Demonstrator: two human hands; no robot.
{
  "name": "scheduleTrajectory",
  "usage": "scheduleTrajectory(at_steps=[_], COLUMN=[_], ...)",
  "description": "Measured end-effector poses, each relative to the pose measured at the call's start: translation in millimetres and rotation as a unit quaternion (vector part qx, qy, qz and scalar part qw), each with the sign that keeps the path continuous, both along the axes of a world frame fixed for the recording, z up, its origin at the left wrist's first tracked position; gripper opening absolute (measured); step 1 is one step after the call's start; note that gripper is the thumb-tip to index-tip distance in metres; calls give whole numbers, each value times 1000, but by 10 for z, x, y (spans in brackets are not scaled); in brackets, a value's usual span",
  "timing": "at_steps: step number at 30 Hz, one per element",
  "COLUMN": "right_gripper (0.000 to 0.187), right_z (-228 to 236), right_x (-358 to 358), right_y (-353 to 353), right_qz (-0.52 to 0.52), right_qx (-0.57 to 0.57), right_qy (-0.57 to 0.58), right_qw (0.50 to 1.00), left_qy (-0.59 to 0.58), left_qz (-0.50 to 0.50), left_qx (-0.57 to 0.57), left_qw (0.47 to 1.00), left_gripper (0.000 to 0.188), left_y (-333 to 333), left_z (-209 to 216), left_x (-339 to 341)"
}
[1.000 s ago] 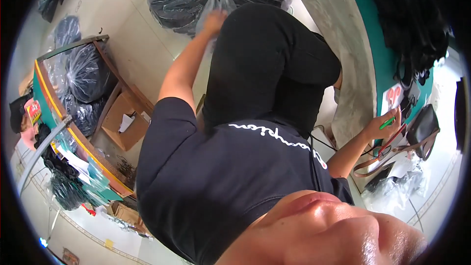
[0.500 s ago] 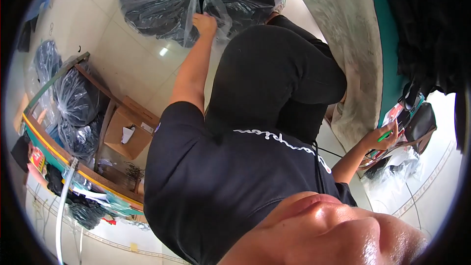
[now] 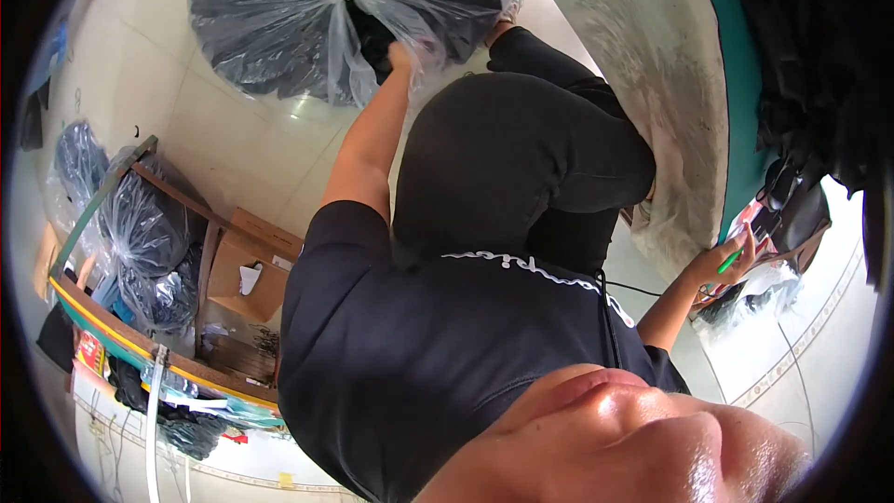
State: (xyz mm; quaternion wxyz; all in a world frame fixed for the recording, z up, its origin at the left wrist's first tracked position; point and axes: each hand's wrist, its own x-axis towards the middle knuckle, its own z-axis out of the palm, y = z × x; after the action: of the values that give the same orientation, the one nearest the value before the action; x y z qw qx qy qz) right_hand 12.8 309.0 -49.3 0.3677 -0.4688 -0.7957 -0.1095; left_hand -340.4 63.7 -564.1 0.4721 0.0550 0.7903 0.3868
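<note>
A big clear plastic bag (image 3: 270,23) filled with dark material, its plastic gathered in a knot, stands on the floor ahead of me. My left hand (image 3: 400,58) grips the loose plastic below the knot, at the right side of a gap where black contents show; its fingertips are partly hidden. Out to the right, my right hand (image 3: 729,263) is closed around a green pen (image 3: 730,261) by the edge of the teal-sided table (image 3: 736,130).
A grey cloth-like cover (image 3: 666,84) lies over the table on my right. To the left, a wooden-framed table (image 3: 121,331) has stuffed plastic bags (image 3: 140,233) and a cardboard box (image 3: 244,275) beneath it. A black bag (image 3: 808,224) sits beyond my right hand.
My left hand has moved slightly right and down relative to the knot, and the gap in the plastic is wider. The big bag appears farther left in view. My right hand keeps the pen.
</note>
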Motion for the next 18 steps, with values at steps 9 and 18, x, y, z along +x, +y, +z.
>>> scheduleTrajectory(at_steps=[9,18], right_gripper=[14,14], right_z=[-1,20], right_x=[-69,-101], right_y=[4,-31], right_qz=[5,-20], right_qx=[18,-9], right_qy=[-31,22], right_qw=[999,1000], left_qy=[178,-26], left_qz=[-141,154], left_qx=[-219,-95], left_qw=[949,983], left_gripper=[58,58], left_y=[-396,-1397], left_z=[-421,65], left_x=[64,-7])
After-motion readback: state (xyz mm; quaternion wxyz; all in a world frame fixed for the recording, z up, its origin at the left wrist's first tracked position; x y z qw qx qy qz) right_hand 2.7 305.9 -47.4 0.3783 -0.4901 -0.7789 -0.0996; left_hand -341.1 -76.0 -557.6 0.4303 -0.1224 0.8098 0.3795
